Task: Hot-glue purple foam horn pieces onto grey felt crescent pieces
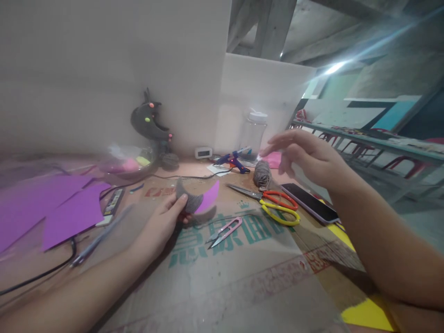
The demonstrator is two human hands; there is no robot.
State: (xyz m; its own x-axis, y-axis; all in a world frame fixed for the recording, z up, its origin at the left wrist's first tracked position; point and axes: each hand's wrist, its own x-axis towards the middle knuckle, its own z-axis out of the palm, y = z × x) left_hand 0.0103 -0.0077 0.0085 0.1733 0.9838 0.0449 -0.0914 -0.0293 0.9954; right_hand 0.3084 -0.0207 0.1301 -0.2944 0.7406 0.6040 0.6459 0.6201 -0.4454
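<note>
My left hand (163, 222) is closed on a crescent-shaped piece (199, 200), partly wrapped in grey yarn with its purple tip showing, held just above the cardboard sheet (243, 268). My right hand (305, 155) hovers in the air with fingers spread and holds nothing. It is above a ball of grey yarn (262, 175) and close to a blue glue gun (233, 161).
Orange and yellow scissors (277, 203), pink thread snips (225, 231) and a phone (310, 202) lie on the cardboard. Purple sheets (52, 208) lie at the left. A dark moon-shaped figure (151, 122) and a clear jar (255, 134) stand by the wall.
</note>
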